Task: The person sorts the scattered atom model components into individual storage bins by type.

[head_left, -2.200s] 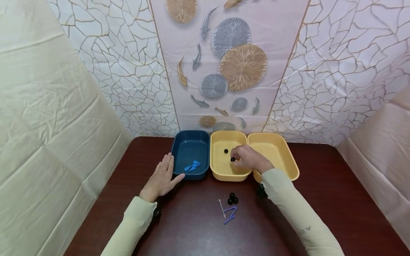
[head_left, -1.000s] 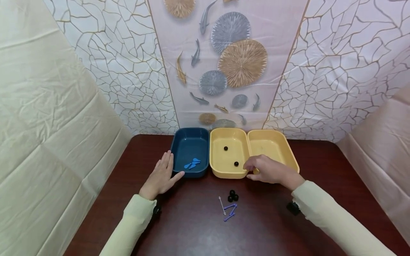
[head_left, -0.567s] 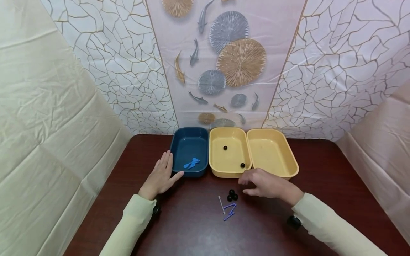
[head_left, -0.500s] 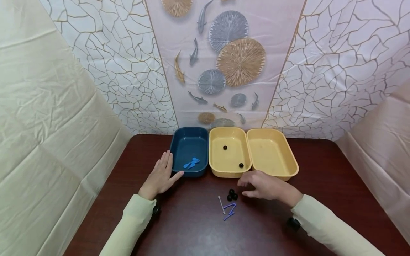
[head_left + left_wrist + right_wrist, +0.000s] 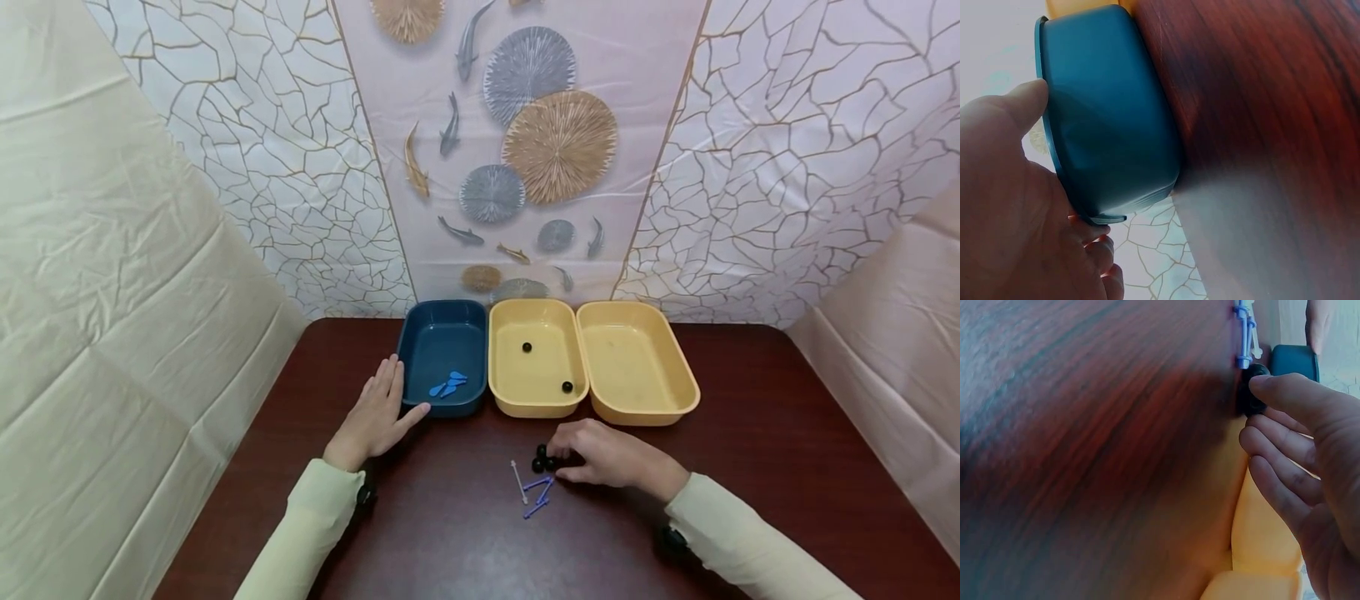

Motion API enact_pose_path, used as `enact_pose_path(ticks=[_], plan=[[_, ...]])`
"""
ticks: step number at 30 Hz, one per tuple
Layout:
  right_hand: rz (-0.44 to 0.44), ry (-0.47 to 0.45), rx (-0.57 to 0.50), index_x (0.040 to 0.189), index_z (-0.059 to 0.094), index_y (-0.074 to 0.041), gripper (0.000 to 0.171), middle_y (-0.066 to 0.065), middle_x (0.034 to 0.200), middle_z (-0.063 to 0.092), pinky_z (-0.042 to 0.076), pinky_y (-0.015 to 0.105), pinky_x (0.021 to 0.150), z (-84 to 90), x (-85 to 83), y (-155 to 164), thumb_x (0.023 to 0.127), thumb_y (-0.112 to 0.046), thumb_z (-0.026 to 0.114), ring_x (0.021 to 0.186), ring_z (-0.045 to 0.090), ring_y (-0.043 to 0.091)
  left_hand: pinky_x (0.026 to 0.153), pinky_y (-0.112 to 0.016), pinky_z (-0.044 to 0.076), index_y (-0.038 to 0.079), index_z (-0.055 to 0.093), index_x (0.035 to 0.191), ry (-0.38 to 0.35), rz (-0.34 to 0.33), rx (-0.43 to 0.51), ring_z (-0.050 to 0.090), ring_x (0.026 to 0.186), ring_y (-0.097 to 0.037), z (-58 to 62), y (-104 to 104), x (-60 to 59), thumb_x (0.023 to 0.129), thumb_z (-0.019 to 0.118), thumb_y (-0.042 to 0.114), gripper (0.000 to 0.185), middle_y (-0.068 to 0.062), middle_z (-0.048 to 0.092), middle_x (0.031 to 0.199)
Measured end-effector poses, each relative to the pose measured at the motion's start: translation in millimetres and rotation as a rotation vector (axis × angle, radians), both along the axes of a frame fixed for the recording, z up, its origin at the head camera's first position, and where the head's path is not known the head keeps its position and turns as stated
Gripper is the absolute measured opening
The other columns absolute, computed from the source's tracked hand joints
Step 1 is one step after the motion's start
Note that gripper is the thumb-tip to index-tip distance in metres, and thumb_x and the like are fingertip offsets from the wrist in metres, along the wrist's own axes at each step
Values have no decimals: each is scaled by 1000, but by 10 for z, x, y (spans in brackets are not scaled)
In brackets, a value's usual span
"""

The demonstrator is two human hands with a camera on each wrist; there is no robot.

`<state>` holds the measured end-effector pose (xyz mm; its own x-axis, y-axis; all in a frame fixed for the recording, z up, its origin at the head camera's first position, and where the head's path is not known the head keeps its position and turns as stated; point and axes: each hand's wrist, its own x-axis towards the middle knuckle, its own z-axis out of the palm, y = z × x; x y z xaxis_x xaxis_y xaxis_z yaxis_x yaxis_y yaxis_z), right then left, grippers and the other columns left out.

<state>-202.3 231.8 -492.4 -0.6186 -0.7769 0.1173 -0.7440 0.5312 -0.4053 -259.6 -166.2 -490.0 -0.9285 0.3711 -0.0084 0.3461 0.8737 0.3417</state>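
My left hand (image 5: 372, 417) lies with straight fingers along the left side of a dark blue bin (image 5: 445, 303). Its thumb touches the rim in the left wrist view. Several blue teardrop-shaped pieces (image 5: 452, 382) are in that bin. My right hand (image 5: 611, 454) is low over the table, its thumb and index finger pinching a black ball (image 5: 551, 463) at the right of a small cluster. Part of the cluster is hidden by the thumb in the right wrist view. Close by lie several purple rods (image 5: 537, 506) with knobbed ends and a whitish rod (image 5: 518, 482).
A middle yellow bin (image 5: 532, 410) holds two black balls, one at the back (image 5: 527, 347) and one near the front right corner (image 5: 567, 387). Another yellow bin (image 5: 645, 417) stands against its right side. All sit on a dark brown table (image 5: 450, 533) before a patterned backdrop.
My right hand let go of a black ball in the middle yellow bin, where it rolled rightward. The hand then came down toward me to the ball cluster. My left hand stayed put.
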Motion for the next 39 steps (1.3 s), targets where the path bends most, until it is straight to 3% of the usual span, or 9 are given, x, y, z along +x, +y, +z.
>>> enact_pose_path(ticks=[14,27,39], plan=[[3,24,13,96,73,-14,13,-7,87,66,51,14,68,-19,-25,-29,88,-14,83,79,60,-1,133,-60,11,-4,8,167,3,3,-7,3,166,-42,9,4,-8,107,50,57,96,-21,2,178],[-11,62,29,96,75,-14,12,-6,86,69,53,15,69,242,-71,36,87,-11,82,79,60,-1,133,-60,12,-5,9,167,11,0,-9,4,166,-42,-8,1,-6,107,50,57,96,-22,3,178],[-19,118,7,95,76,-12,11,-5,82,68,54,18,67,543,-238,36,87,-9,82,75,63,5,134,-59,12,-4,7,167,12,0,-13,4,166,-42,-15,-8,-4,107,49,57,96,-22,2,178]])
